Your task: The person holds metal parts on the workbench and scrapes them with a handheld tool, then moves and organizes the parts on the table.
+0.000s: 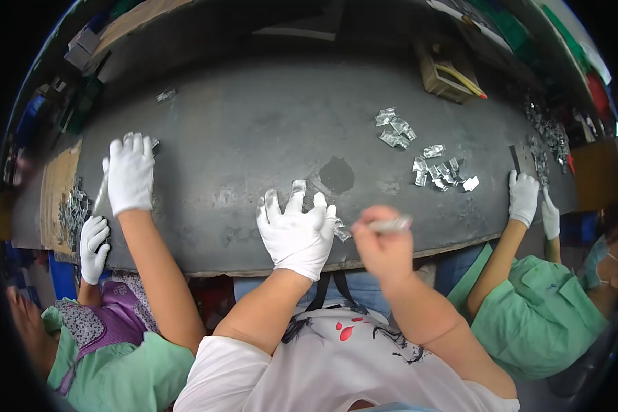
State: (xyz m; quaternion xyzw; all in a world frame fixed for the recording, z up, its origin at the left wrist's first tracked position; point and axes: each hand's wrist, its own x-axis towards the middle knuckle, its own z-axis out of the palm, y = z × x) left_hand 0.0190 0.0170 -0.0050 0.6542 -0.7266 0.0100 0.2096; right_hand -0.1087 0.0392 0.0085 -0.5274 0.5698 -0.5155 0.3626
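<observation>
My left hand (296, 233), in a white glove with smudged fingertips, lies palm down on the dark tabletop with its fingers spread. A small shiny metal piece (342, 231) sits at the thumb side of that hand; whether the thumb presses on it I cannot tell. To the right, my bare right hand (386, 247) is raised close to the table's front edge and blurred by motion. Its fingers are closed round a pale, rod-like tool (391, 224) whose exact kind the blur hides.
Several bent metal pieces (436, 172) lie right of centre, others (394, 128) farther back. A wooden box (446, 79) stands at the back right. On the left, a co-worker's gloved hand (130, 175) rests on the table; another co-worker's gloved hand (523, 197) works at the right.
</observation>
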